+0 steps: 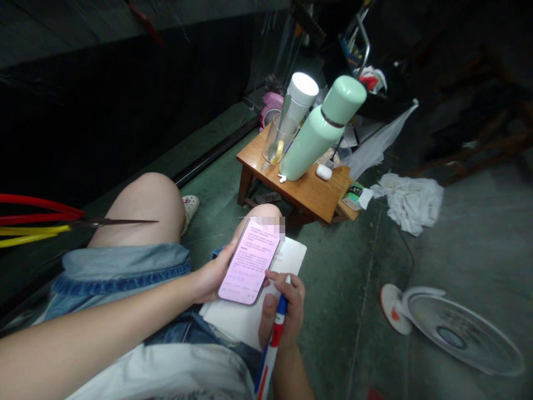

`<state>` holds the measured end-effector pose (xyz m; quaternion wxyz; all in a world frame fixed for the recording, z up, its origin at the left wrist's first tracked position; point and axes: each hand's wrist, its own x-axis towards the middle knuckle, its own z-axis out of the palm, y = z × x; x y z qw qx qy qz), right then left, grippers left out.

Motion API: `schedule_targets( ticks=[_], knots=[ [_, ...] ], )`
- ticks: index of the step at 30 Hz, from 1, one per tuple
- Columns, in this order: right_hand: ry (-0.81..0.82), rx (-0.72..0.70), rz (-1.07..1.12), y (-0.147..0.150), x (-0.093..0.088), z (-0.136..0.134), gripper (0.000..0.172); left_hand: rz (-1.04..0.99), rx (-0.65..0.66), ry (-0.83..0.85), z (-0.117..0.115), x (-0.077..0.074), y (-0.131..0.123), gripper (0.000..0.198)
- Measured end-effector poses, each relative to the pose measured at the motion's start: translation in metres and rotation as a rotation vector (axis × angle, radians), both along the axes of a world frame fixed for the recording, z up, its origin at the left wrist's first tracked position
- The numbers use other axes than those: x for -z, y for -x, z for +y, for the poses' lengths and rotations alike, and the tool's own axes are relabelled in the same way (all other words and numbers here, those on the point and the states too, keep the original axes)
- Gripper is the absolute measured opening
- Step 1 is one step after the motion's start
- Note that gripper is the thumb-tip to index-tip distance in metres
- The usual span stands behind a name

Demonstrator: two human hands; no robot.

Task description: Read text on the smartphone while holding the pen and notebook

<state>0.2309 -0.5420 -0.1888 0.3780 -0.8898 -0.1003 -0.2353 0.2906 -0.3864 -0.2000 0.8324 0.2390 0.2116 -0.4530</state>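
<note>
**Left hand:** the left hand [211, 276] grips a smartphone [249, 262] along its lower edge, fingers closed behind it; the screen glows pink with text
**Right hand:** the right hand [283, 314] is curled shut, its fingers pressed together around a red, white and blue pen [271, 345]
**Under the hands:** an open notebook [235, 314] lies across the lap, on denim shorts [120, 276], just beneath the smartphone and touching the right hand
**Ahead:** a low wooden table [306, 193] carries a mint-green flask [318, 133], lying tilted; a glass tumbler [277, 141] holding a spoon; a white earbud case [323, 172]
**Floor:** a crumpled white cloth [408, 203] lies beyond the table; a white electric fan [452, 328] lies to the right
</note>
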Motion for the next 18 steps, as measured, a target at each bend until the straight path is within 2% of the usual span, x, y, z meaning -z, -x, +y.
schedule_targets(
  ticks=[4, 9, 18],
  knots=[
    [-0.047, 0.024, 0.028, -0.0011, 0.0006, 0.0004, 0.015, -0.008, -0.007, 0.015, 0.0008, 0.0018, -0.0005, 0.069],
    [-0.061, -0.024, 0.032, -0.0012, 0.0034, -0.0026, 0.02, -0.043, -0.001, 0.034, 0.0012, 0.0049, -0.0002, 0.07],
    [-0.074, -0.02, 0.033, 0.0001, 0.0037, -0.0023, 0.021, 0.023, 0.006, 0.006, 0.0009, 0.0025, -0.0004, 0.07]
  ],
)
